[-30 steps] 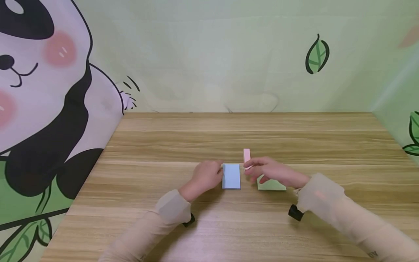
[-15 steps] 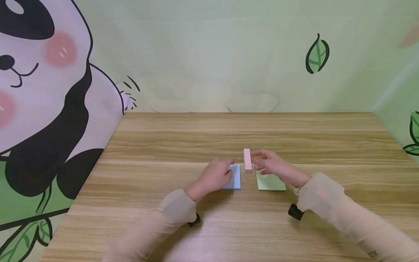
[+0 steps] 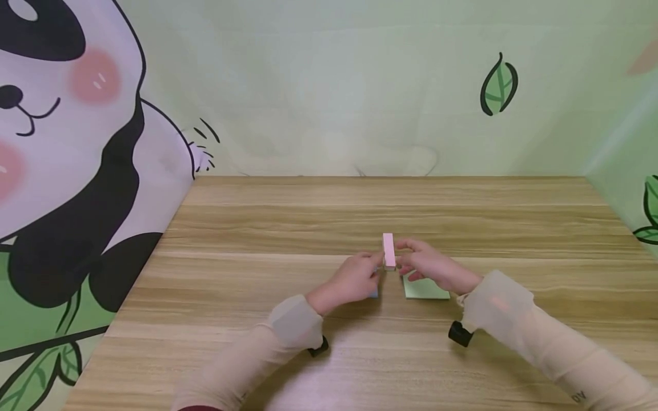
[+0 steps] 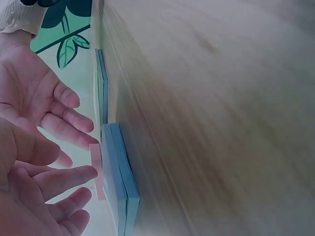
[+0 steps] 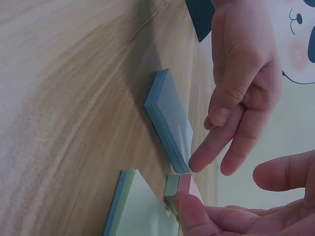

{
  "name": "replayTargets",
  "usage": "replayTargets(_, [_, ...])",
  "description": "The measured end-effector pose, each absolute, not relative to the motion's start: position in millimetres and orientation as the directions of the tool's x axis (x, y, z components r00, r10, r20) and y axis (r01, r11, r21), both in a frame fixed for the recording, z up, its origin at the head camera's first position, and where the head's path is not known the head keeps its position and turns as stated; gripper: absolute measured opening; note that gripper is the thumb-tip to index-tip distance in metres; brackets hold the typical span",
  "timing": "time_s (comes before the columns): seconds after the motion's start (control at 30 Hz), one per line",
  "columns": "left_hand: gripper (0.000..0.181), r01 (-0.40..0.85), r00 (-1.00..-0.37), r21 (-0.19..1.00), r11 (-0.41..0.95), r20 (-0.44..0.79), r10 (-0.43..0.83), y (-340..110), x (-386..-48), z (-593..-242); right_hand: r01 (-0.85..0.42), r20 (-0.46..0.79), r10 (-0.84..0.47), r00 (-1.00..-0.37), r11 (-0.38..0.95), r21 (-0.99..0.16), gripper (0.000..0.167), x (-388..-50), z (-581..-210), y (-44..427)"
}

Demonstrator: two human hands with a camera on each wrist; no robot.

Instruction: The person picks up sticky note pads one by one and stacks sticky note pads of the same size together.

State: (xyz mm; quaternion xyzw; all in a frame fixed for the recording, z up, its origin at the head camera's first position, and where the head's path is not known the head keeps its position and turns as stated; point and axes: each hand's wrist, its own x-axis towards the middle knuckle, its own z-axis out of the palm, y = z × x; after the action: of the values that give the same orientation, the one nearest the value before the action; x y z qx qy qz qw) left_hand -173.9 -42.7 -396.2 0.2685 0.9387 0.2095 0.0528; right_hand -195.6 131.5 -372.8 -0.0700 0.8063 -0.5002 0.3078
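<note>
A narrow pink block [image 3: 388, 248], which looks like a stack of sticky notes, lies lengthwise between my hands; its lower layer shows green [image 5: 171, 186] in the right wrist view. My left hand [image 3: 354, 277] reaches over a blue pad [image 5: 170, 115] with its index finger extended to the block's left side. To the right, my right hand [image 3: 437, 268] has its fingers loosely spread beside the block, over a pale green pad [image 3: 426, 289]. Fingertips of both hands seem to touch the block or nearly so. In the head view, my left hand hides most of the blue pad.
Everything lies flat on a wood-grain table [image 3: 257, 217]. Behind it stands a pale green backdrop [image 3: 329, 85] with a panda [image 3: 67, 142] printed on the left. A black wrist device [image 3: 460, 334] sits under my right sleeve.
My left hand has moved right from the blue pad's left edge, across it, to the pink block. The right hand lifted off the block, then came back slightly toward it.
</note>
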Motion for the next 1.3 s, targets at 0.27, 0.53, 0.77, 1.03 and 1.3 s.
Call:
replayTargets(0.27, [0.036, 0.484, -0.841, 0.422, 0.767, -0.016, 0.541, -39.4, -174.1, -396.5, 0.198, -0.431, -0.423, -0.797, 0.490, -0.849, 0.047, -194.7, -372.7, 128.6])
replayTargets(0.53, [0.038, 0.477, -0.843, 0.411, 0.777, -0.034, 0.536, -38.2, -173.8, -396.1, 0.206, -0.440, -0.411, -0.798, 0.500, -0.841, 0.047, -194.0, -372.9, 128.6])
replayTargets(0.77, [0.030, 0.489, -0.839, 0.386, 0.782, -0.036, 0.543, -38.0, -173.7, -397.3, 0.204, -0.438, -0.409, -0.800, 0.502, -0.841, 0.047, -193.4, -372.9, 129.4])
replayTargets(1.03, [0.032, 0.487, -0.840, 0.390, 0.782, -0.036, 0.541, -37.7, -173.5, -397.8, 0.202, -0.440, -0.408, -0.800, 0.507, -0.838, 0.047, -193.5, -373.1, 130.1])
replayTargets(1.3, [0.040, 0.472, -0.844, 0.390, 0.790, -0.057, 0.533, -37.4, -172.8, -397.0, 0.204, -0.442, -0.409, -0.798, 0.507, -0.837, 0.046, -193.2, -373.1, 130.0])
